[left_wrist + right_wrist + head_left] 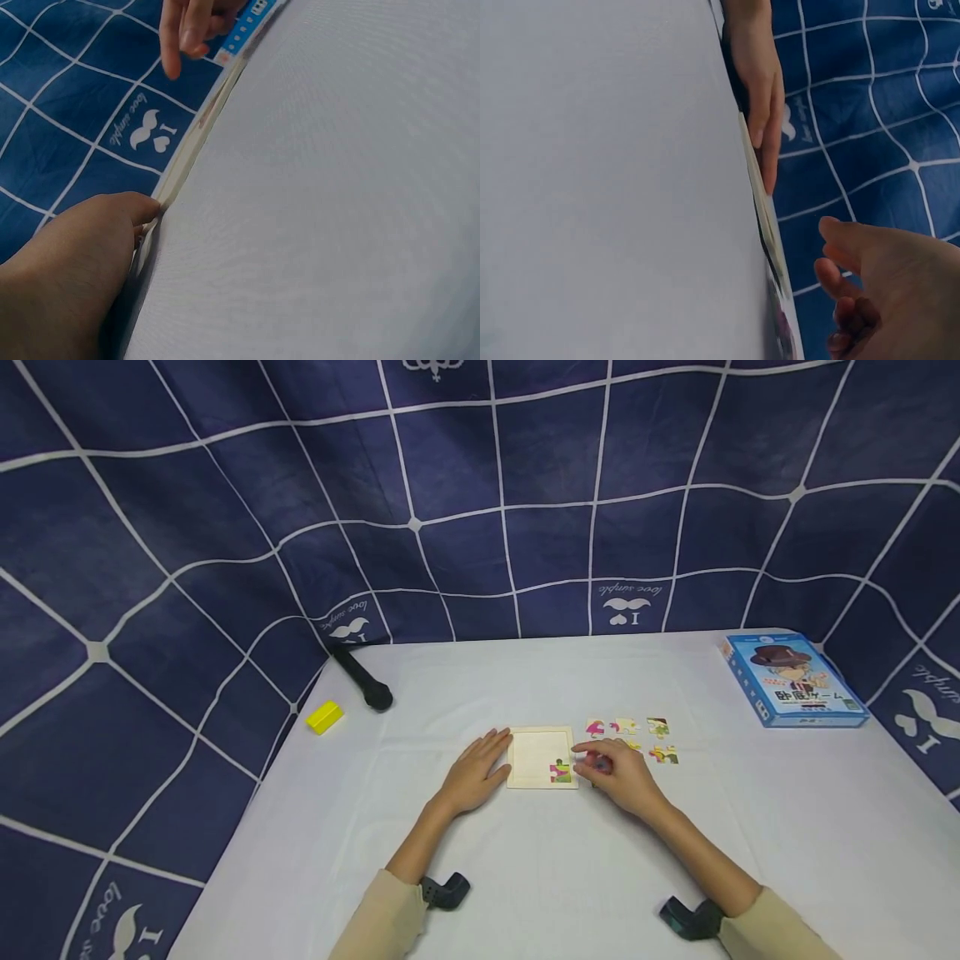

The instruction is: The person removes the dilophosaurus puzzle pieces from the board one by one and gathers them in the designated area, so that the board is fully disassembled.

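Observation:
A shallow pale wooden puzzle tray (pixel 531 753) lies on the white tabletop, with a pink and green puzzle piece (pixel 560 773) in its lower right corner. My left hand (pixel 471 774) rests against the tray's left edge, fingers extended; in the left wrist view the thumb (pixel 139 206) touches that edge. Beside the tray's right edge is my right hand (pixel 624 778), thumb and forefinger apart and the other fingers bent. Nothing shows between them in the right wrist view. Several loose pieces (pixel 657 727) lie right of the tray, some partly hidden by that hand.
A blue illustrated box (pixel 798 681) lies at the back right. Toward the back left are a black microphone (pixel 363 678) and a yellow block (pixel 325 717). Dark blue gridded cloth (pixel 465 460) hangs behind the table and along its sides.

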{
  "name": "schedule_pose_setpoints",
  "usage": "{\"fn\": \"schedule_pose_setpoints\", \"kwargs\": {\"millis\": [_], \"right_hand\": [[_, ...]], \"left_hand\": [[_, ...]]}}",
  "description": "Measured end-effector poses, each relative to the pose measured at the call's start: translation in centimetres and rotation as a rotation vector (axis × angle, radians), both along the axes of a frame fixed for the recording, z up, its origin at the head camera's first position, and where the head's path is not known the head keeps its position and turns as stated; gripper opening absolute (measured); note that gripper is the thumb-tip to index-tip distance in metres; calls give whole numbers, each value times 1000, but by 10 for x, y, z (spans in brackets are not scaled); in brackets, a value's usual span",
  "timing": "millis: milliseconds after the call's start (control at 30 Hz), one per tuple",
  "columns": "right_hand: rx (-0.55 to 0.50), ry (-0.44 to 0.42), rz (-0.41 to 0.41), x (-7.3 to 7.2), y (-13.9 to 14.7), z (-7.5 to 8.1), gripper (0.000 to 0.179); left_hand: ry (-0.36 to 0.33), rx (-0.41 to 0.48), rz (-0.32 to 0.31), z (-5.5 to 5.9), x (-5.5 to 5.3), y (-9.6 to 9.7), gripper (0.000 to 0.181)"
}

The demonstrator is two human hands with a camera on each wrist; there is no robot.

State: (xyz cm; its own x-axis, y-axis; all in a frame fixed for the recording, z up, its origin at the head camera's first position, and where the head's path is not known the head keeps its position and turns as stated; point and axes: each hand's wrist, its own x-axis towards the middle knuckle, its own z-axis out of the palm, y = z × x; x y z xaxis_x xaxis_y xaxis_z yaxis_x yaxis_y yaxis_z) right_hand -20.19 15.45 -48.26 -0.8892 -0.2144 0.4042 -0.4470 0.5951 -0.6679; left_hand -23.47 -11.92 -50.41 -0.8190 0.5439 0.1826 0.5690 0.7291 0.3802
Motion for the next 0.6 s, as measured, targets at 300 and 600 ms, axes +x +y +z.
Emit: {"fn": "schedule_pose_setpoints", "kwargs": {"millis": [300,600], "right_hand": [[125,-58,19,-8,-16,-8,36],[181,-91,-9,-9,-17,-9,37]], "left_hand": [[-15,-13,5,0,1,0,54],[-2,-8,6,-1,0,-1,54]]}}
